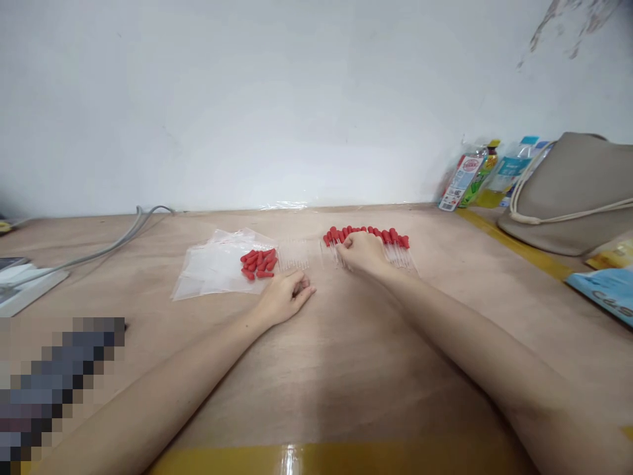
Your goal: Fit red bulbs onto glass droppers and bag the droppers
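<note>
Bench (346, 369): pale wood, flat, carries everything. Clock read from the near edge, 12 straight ahead. Plastic bags (202, 267) at 11: clear, thin, overlapping flat; likely featherlight, limp, slippery, so best taken by one edge.

Capped droppers (393, 237), a long side-by-side row just past 12, red ends pointing to 12, thin clear stems toward 6. Probably very light. Stems look stiff and smooth, glass or plastic can't tell; treat as breakable and prone to roll. Red ends look like soft rubber, so a squeeze likely dents them but they shouldn't slip. Best hold: red end, or stem right under it; avoid bending the stem.

Right hand (366, 251) lies over the middle of that row, thumb and fingers drawn close at the stems; can't tell whether the grip pinches one. Left hand (281, 297), just short of 12, grip loosely curled, thumb apart from the fingers, nothing seen in it.

Bare tubes (297, 254) sit just past the left hand, near 12: faint, thin, likely the fragile bit; lift singly, mid-length, lightly. Loose red bulbs (260, 260) heap on the bags' 3 o'clock side: smallest, soft-looking, squashable, easy two-finger pick by the body.
</note>
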A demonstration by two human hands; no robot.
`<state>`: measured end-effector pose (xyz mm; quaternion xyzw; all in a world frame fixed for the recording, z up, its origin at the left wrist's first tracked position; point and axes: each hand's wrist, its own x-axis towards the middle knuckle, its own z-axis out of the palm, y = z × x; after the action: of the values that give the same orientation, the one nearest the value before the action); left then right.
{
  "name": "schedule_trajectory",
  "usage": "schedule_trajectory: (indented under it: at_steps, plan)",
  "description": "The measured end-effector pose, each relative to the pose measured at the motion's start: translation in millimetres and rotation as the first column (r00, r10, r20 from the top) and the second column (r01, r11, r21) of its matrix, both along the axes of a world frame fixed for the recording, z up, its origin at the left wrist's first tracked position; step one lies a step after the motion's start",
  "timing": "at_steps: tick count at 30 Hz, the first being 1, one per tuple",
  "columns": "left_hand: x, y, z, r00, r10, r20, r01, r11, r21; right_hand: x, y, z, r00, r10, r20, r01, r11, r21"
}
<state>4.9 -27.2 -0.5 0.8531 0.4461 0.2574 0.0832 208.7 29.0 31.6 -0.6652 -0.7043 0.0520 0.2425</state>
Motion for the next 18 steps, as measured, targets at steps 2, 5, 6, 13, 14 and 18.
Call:
schedule_trajectory:
  at_steps: [2,5,6,13,14,18]
  plan:
    - [0,-1,0.5,1.0,0.005,-0.003,-0.005,1.0,0.001,-9,12,-1,0.994,-0.067,0.084,0.065,0.998,0.026]
    - [0,-2,1.6,1.0,0.016,-0.011,-0.016,1.0,-0.001,-17,25,-4,0.979,-0.139,0.147,0.139,0.99,0.015]
    - [1,-3,2.2,1.0,0.02,-0.014,-0.021,1.0,-0.003,-18,28,-6,0.975,-0.149,0.165,0.151,0.989,0.002]
    - [3,-3,2.7,0.999,0.037,-0.024,-0.038,0.999,-0.016,-25,22,-13,0.968,-0.09,0.232,0.076,0.995,0.068]
    - [3,-3,2.2,0.999,0.034,-0.022,-0.035,0.999,-0.021,-29,20,-13,0.971,-0.058,0.233,0.041,0.996,0.078]
    - [1,-3,3.7,0.999,0.044,-0.016,-0.043,0.998,0.042,-46,14,-13,0.965,0.027,0.262,-0.039,0.998,0.04]
